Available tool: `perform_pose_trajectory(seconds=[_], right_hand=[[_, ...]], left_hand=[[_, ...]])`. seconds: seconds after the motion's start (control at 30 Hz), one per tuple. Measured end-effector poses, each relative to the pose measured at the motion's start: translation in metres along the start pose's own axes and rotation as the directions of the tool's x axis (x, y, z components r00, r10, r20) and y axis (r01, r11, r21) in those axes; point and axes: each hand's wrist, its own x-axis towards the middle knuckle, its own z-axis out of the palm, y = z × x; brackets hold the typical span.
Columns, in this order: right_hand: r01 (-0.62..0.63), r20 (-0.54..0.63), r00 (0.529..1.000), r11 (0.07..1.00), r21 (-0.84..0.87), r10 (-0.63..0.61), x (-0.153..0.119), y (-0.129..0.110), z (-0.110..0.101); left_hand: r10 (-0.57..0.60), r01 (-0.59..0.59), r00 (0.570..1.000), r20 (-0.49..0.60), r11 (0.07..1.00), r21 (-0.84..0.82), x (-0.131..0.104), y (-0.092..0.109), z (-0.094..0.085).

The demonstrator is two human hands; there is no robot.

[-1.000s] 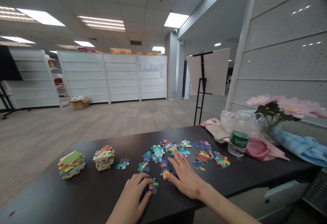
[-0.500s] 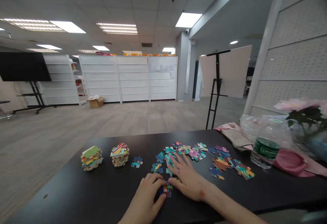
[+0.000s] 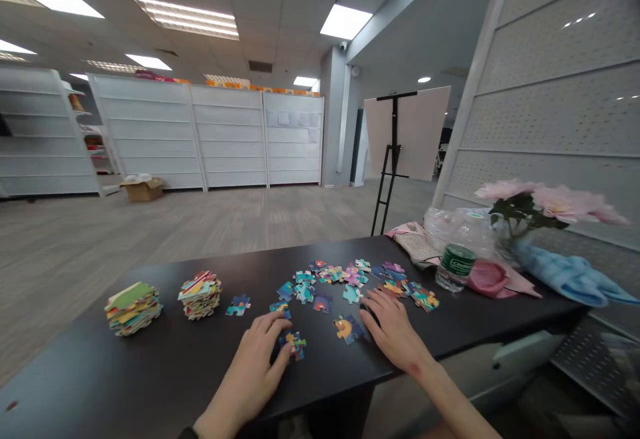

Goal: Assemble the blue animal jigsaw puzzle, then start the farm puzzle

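Observation:
My left hand (image 3: 255, 359) rests on the black table, its curled fingers and thumb closed about the left side of a colourful jigsaw puzzle piece (image 3: 296, 344). Part of that piece is under the fingertips. My right hand (image 3: 395, 332) lies palm down, fingers stretched forward and thumb apart, holding nothing I can see. Left of its thumb is a dark blue piece with an orange figure (image 3: 349, 329). A purple-blue piece (image 3: 323, 303) lies between the hands. Beyond them spreads a cluster of loose teal and pink pieces (image 3: 304, 287), and brown and green pieces (image 3: 423, 297) lie farther right.
Two stacks of pieces, one green-topped (image 3: 133, 309) and one red-topped (image 3: 200, 295), stand at left, with a single blue piece (image 3: 239, 305) beside them. A water bottle (image 3: 455, 267), pink cloth (image 3: 495, 279), flowers (image 3: 555, 202) and blue cloth (image 3: 570, 275) occupy the right end.
My right hand has moved right and nearer, uncovering the orange-figured and purple-blue pieces. My left hand stays by the same piece. The view has turned right and slightly down.

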Motion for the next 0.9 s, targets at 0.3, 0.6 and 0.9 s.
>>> perform_pose_trajectory(seconds=[0.3, 0.6, 0.9], right_hand=[[0.106, 0.048, 0.993, 0.991, 0.087, -0.110, -0.006, -0.005, -0.011], [-0.175, -0.153, 0.975, 0.982, -0.065, 0.164, 0.000, 0.014, -0.005], [-0.119, -0.092, 0.990, 0.989, -0.087, 0.111, -0.049, 0.010, 0.002]], left_hand=[[-0.088, 0.075, 0.994, 0.061, 0.979, 0.192, 0.009, -0.015, 0.003], [-0.144, 0.135, 0.989, 0.021, 0.966, 0.221, -0.019, -0.048, -0.014], [-0.108, 0.105, 0.994, 0.006, 0.971, 0.215, -0.029, -0.065, -0.008]])
